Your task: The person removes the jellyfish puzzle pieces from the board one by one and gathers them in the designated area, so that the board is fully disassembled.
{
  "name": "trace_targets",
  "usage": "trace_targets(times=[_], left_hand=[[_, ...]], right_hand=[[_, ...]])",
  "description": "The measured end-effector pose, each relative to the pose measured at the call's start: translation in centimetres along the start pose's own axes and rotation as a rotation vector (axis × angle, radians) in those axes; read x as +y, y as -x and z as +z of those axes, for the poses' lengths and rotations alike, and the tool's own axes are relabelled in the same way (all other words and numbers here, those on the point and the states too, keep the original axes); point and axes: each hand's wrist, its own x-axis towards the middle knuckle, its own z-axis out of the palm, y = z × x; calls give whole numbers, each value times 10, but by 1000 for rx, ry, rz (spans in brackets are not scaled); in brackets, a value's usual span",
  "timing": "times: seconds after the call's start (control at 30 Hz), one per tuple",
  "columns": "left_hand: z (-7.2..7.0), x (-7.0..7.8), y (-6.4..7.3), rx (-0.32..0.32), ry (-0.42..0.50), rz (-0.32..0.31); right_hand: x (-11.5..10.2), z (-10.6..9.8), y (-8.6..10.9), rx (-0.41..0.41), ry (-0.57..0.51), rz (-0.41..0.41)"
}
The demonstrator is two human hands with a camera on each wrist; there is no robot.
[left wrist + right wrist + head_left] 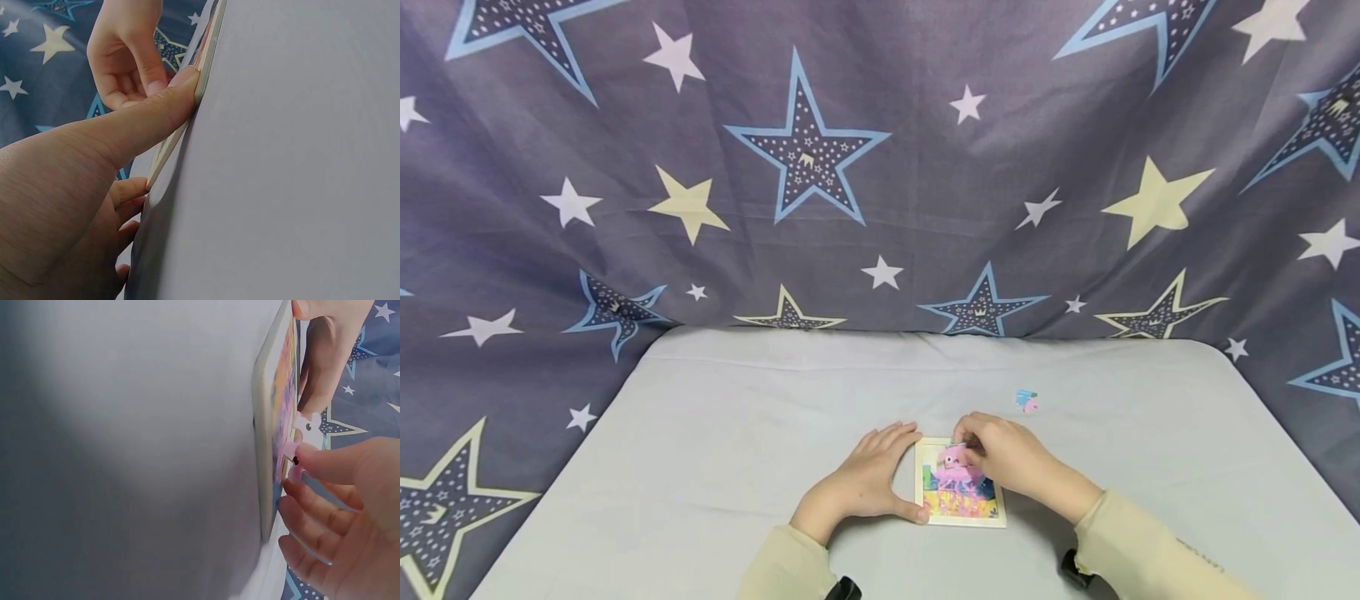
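Note:
A small jigsaw puzzle in a cream frame point(962, 523) lies on the table, its picture showing a pink sea creature over yellow and blue shapes. My left hand point(868, 479) spans the frame's left side with straight fingers: the thumb presses the near corner and the fingertips touch the far one. In the left wrist view, that thumb point(150, 122) lies on the frame's edge. My right hand point(1003, 450) is over the upper right of the picture. Between thumb and fingers it pinches a puzzle piece point(309, 428), whitish and pink with a dark eye, right at the picture's surface.
Beyond the frame, to the right, a small cluster of loose blue and pink puzzle pieces point(1027, 401) lies on the light grey table cover point(722, 417). A dark star-patterned curtain point(880, 208) hangs behind the table and along both sides.

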Motion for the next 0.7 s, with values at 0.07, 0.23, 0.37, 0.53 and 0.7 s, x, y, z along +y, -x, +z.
trace_targets(times=[0.07, 0.23, 0.37, 0.53, 0.7], left_hand=[[0, 0, 0, 0, -3, 0], [-1, 1, 0, 1, 0, -4], [-2, 2, 0, 1, 8, -7], [-2, 2, 0, 2, 14, -3], [-2, 3, 0, 0, 14, 0]], right_hand=[[0, -2, 0, -8, -21, 6], [1, -8, 1, -11, -63, 2], [6, -14, 4, 15, -77, 19], [17, -25, 11, 64, -51, 63], [32, -37, 20, 100, 4, 77]])
